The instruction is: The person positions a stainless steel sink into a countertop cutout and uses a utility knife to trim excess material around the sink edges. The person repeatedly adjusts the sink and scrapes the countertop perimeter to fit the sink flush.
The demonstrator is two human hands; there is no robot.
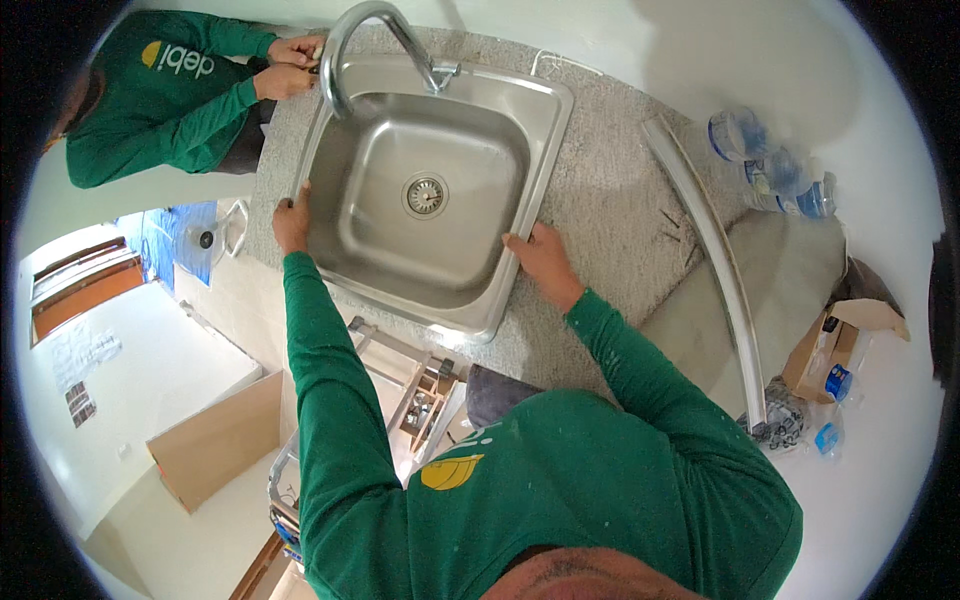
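A square stainless steel sink [470,240] with a round drain strainer [425,195] sits slightly turned on the grey countertop [610,190]. My left hand [292,220] is closed on the sink's left rim, its fingers partly hidden. Opposite it, my right hand [545,262] grips the right rim, thumb over the edge. A chrome gooseneck faucet [378,12] stands at the sink's back edge, its spout bent toward the left side of the basin.
At the far left a co-worker in a green shirt [170,90] has both hands [290,65] near the sink's back left corner. A long pale strip [715,240] lies to the right. Plastic bottles [765,165] and an opened cardboard box [820,350] stand beyond it. A stepladder [385,350] is below the counter.
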